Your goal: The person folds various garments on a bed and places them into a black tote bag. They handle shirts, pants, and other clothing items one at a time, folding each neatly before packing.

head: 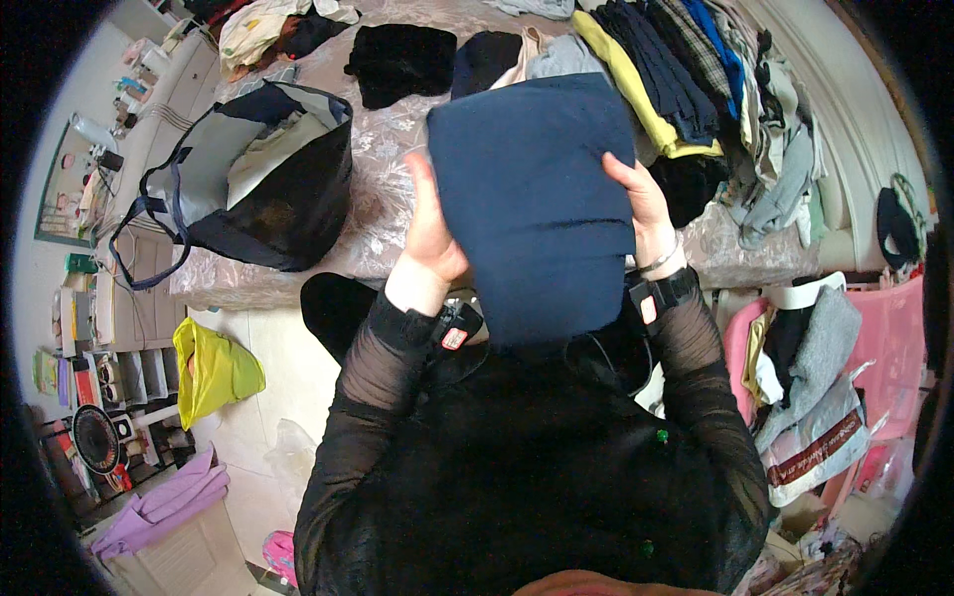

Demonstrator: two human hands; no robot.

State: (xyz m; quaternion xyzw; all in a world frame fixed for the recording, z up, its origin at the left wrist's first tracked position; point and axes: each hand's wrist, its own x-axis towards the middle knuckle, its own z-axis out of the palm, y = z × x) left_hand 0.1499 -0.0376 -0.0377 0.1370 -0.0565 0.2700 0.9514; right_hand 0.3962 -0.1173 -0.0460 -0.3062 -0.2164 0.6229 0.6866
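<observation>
Between my two hands I hold up a folded dark blue cloth garment (533, 201) in front of my chest. My left hand (432, 223) grips its left edge, thumb along the front face. My right hand (645, 201) has hold of the opposite edge, with the thumb resting on the cloth; the fingers of both hands are mostly hidden behind it. Beyond the garment, a folded black cloth (402, 63) and a dark navy folded piece (486, 61) lie on the patterned bed cover (380, 164).
An open black fabric bag (298, 201) with pale cloth inside stands on the bed's left. A row of folded clothes (663, 74), yellow and dark, fills the right. A yellow bag (212, 372) hangs at left; a pink plastic container (891, 350) is at right.
</observation>
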